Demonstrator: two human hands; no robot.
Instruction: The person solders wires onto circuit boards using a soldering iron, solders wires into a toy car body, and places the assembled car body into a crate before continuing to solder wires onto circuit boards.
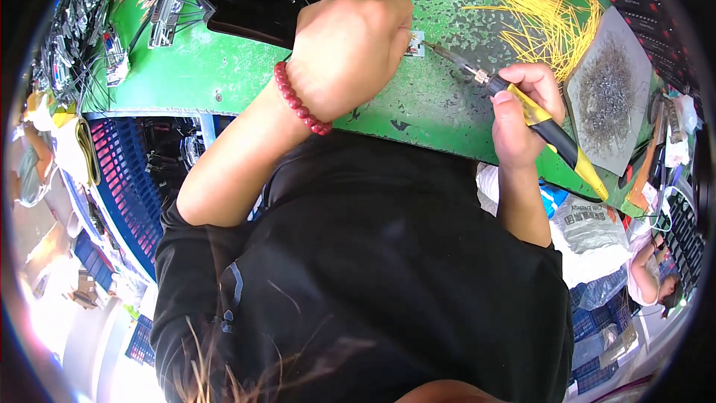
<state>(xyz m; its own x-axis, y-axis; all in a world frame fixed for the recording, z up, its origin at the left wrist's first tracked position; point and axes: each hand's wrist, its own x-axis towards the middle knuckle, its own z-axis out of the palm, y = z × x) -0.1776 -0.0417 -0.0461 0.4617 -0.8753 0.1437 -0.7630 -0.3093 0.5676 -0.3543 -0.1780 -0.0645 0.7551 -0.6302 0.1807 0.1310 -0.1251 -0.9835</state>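
My right hand (523,112) grips a yellow and black soldering iron (553,133) like a pen. Its metal tip points left and reaches the edge of a small light-coloured circuit board (416,43), touching or very near it. My left hand (349,48), with a red bead bracelet (296,107) at the wrist, is closed right beside the board and covers its left side. The fingertips are turned away from view, so what they pinch is hidden. Both hands are over a worn green tabletop (447,97).
Yellow wires (548,15) lie spread at the far right, beside a grey plate (610,89) with a dark, speckled middle. A black tray (261,0) stands behind my left hand. Parts with black wires (82,30) crowd the far left. A blue crate (123,179) sits below the table edge.
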